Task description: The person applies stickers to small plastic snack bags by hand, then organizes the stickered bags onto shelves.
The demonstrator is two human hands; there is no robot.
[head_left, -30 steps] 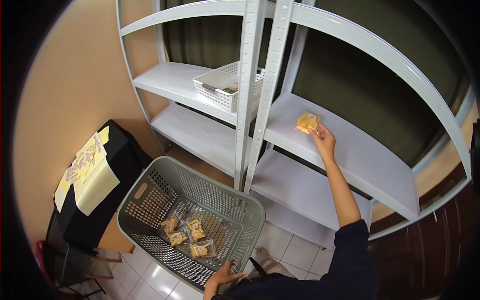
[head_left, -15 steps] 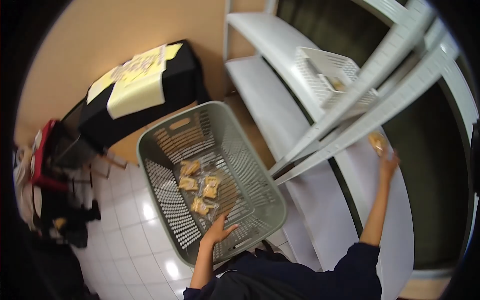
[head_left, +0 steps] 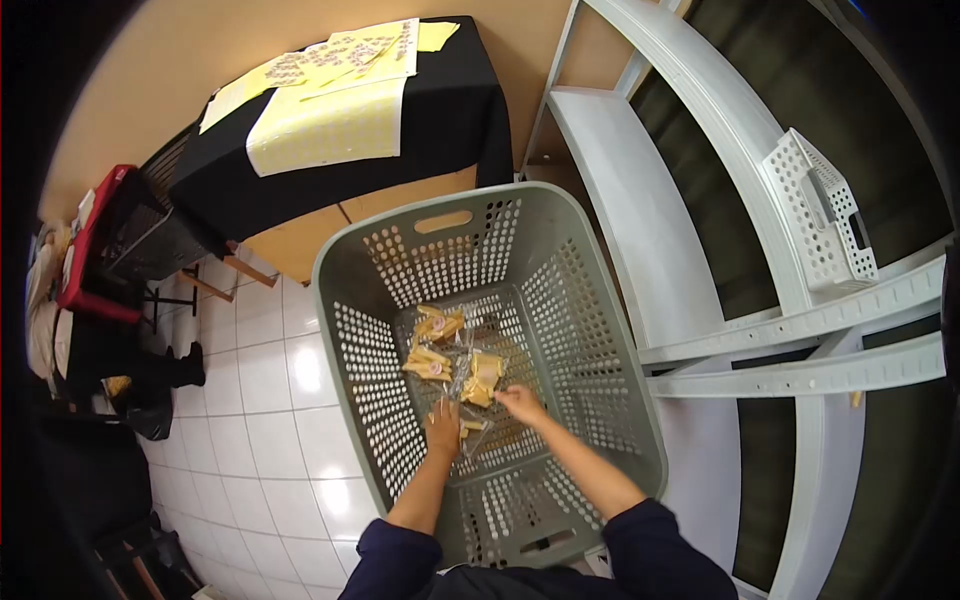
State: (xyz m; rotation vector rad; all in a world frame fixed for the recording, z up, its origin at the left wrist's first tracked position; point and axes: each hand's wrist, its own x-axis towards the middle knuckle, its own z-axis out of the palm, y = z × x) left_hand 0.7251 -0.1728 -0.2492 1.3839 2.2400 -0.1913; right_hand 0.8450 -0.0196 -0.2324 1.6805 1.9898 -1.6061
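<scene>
A large grey-green plastic basket (head_left: pixel 590 400) with perforated walls holds several clear packets of yellowish snack sticks. Both hands reach down inside it. My left hand (head_left: pixel 442 428) is over the near-left packets, partly covering one (head_left: pixel 472 430); its fingers point forward, and whether they grip is unclear. My right hand (head_left: pixel 520 403) has its fingers pinched at the near right corner of another packet (head_left: pixel 482 378). Two more packets, one at the back (head_left: pixel 438 323) and one at the left (head_left: pixel 428 364), lie beyond my hands.
White metal shelves (head_left: pixel 650 220) stand at the right, with a small white perforated basket (head_left: pixel 815 215) on one. Behind is a table with black cloth (head_left: pixel 450 115) and yellow sheets (head_left: pixel 335 125). A red-rimmed bin (head_left: pixel 100 245) and a person's dark shoe (head_left: pixel 188 366) are at the left.
My right hand has come from the shelf into the large basket; the packet it held there now seems to be left on the shelf. My left hand has moved onto the packets. The view has shifted.
</scene>
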